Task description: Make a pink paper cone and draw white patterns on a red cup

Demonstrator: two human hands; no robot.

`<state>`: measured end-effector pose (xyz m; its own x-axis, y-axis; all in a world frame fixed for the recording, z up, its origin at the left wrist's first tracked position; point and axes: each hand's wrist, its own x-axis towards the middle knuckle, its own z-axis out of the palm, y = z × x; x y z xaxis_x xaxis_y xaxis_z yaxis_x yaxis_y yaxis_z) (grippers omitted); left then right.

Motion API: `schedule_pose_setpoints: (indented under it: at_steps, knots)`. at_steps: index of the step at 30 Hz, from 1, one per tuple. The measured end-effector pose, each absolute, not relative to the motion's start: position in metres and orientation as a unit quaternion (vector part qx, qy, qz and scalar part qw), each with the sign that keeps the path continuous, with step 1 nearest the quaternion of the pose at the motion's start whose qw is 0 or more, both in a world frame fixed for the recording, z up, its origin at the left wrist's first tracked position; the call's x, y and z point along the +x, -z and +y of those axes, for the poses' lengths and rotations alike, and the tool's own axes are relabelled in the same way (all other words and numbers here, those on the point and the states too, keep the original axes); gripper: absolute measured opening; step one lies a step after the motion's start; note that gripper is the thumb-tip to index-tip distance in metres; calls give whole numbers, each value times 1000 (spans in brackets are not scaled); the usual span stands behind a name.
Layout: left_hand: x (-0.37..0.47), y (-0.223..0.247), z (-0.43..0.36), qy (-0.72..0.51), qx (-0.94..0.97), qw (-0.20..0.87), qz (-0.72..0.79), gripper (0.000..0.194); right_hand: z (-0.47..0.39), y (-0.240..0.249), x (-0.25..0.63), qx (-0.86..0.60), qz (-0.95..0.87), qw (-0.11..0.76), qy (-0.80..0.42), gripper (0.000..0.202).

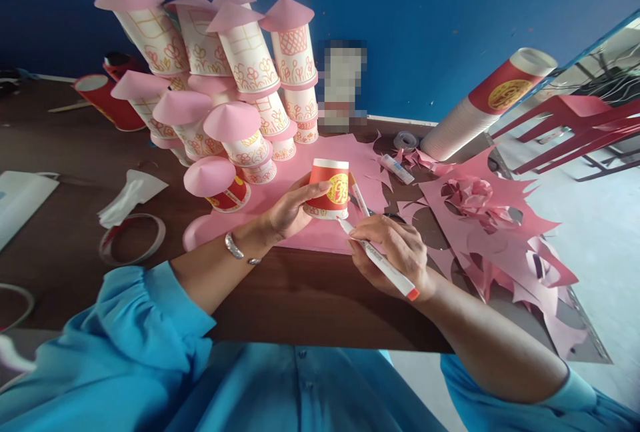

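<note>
One inverted red paper cup (pixel 337 187) is clasped by the left hand (pixel 294 211), with the pink paper sheet (pixel 345 151) beneath it, seemingly so its lower band is steadied for the white marker (pixel 384 264), pinched by the right hand (pixel 397 245) with its tip beside the cup.

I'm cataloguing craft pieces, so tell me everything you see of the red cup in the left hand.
The cup looks like paper: red, round gold emblem, white bands above and below, the lower bearing drawings. It appears inverted, narrower end up, held over pink paper by the left hand, thumb on its side. A marker points at its lower edge; contact is unclear.
</note>
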<state>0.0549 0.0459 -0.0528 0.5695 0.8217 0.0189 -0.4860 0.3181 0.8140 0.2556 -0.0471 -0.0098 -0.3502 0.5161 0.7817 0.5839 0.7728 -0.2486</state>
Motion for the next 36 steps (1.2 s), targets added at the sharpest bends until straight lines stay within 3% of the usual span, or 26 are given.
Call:
schedule_pose_setpoints:
  at_steps: [36]
  knots:
    - [54,54,46,-405,450,771,198,38,-48,8,254,-340,-827,446,33,19]
